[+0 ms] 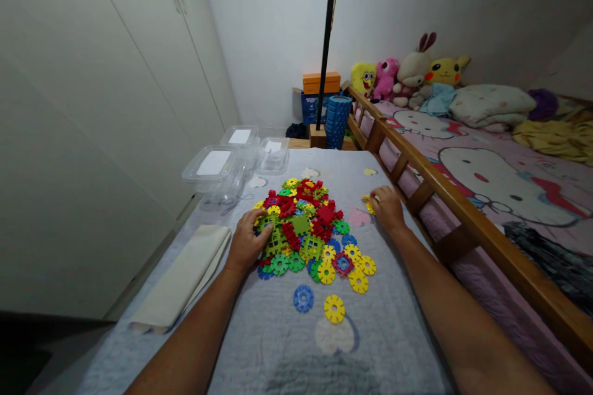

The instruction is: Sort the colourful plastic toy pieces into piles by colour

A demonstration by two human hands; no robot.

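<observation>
A mixed heap of plastic building pieces lies mid-table: notched yellow discs, green discs, red square pieces and olive-green square pieces. My left hand rests against the heap's left side, thumb and fingers apart, touching the olive-green squares. To the right of the heap, near the bed rail, my right hand pinches a yellow notched disc. Just below it a second yellow disc shows, partly behind the fingers. One blue disc and one yellow disc lie apart in front.
Clear plastic boxes with white labels stand at the table's back left. A folded cream cloth lies along the left edge. The wooden bed rail runs close on the right. Behind the table rises a black pole.
</observation>
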